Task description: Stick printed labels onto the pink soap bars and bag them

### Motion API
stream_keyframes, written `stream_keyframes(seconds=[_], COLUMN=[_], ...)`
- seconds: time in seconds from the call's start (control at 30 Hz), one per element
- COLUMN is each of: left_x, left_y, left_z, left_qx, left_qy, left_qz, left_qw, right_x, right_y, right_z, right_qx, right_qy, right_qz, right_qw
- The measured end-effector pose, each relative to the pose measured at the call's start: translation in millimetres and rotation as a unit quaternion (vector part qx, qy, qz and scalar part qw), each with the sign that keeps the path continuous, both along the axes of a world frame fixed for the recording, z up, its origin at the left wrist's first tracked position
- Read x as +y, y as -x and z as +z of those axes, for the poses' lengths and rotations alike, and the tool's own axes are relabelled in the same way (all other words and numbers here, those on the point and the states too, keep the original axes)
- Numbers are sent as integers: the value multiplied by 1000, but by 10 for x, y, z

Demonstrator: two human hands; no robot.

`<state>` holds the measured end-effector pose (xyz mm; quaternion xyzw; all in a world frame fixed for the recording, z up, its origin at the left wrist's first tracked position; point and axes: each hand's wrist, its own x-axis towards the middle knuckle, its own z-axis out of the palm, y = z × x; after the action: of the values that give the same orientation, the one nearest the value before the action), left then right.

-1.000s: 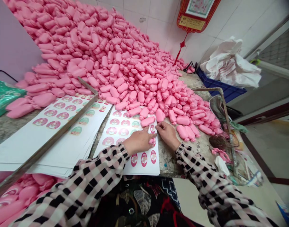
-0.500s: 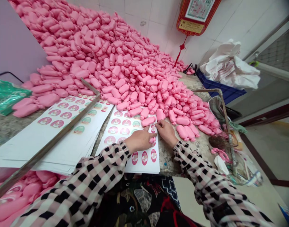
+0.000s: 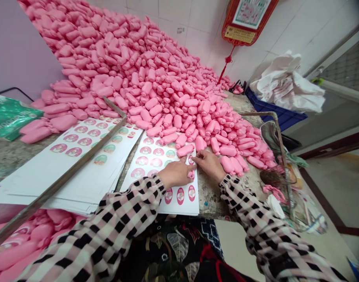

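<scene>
My left hand (image 3: 175, 173) lies palm down on a white sheet of stickers (image 3: 164, 208), its fingers stretched toward the right edge. Just beyond its fingertips rests a pink plastic bottle (image 3: 185, 150). A pink patch shows by its fingers; whether this is a printed sticker or something held is unclear. At the sheet's right edge, the thumb and forefinger of my right hand (image 3: 210, 164) are pinched together at an oval pink sticker (image 3: 191, 159). More oval stickers (image 3: 180, 196) line the near part of the sheet, with round-topped ones (image 3: 142, 161) on its left.
A huge heap of pink bottles (image 3: 138, 74) covers the back of the table. A rusty metal bar (image 3: 70, 172) crosses another stack of sticker sheets (image 3: 44, 172) at left. On the right stand a bent metal frame (image 3: 280, 141) and a blue crate (image 3: 273, 107) with white bags.
The whole view has shifted slightly. Both hands stay at the same spot on the sheet, the right one still pinching by the oval sticker.
</scene>
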<state>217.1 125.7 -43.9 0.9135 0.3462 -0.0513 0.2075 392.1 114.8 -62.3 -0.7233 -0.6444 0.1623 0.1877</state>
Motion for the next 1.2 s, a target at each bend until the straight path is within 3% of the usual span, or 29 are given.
stream_keyframes(seconds=[0.33,0.43,0.53,0.67,0.73,0.77,0.8,0.87,0.93,0.97,1.03,1.2], left_x=[14,6,-37,-162,-247,-290,-330,-394,-436,-450,-471,-498], left_y=[-40,-37,2,124,181,200,211,210,193,183,169,162], left_z=[28,-16,-72,-124,-120,-110,-94,-55,-18,-3,14,-20], left_qx=[-4,-17,-59,-205,-329,-393,-452,-539,-584,-595,-607,-607], left_qy=[11,9,-1,24,87,144,218,384,501,533,563,580], left_qz=[5,7,13,48,124,175,228,314,357,366,366,354], left_qw=[1000,1000,998,977,932,891,834,681,530,477,424,412], right_x=[-97,-116,-155,-279,-366,-410,-453,-532,-597,-624,-666,-723], right_y=[83,23,-13,46,121,170,225,350,477,533,614,642], right_z=[69,106,131,226,308,347,380,414,403,385,343,316], right_qx=[0,70,162,308,367,389,405,423,430,430,426,412], right_qy=[-106,-139,-156,-162,-159,-157,-153,-144,-131,-123,-110,-88], right_qz=[-41,-84,-84,-52,-52,-53,-53,-50,-47,-47,-49,-53], right_qw=[994,984,971,936,915,906,900,893,892,893,897,905])
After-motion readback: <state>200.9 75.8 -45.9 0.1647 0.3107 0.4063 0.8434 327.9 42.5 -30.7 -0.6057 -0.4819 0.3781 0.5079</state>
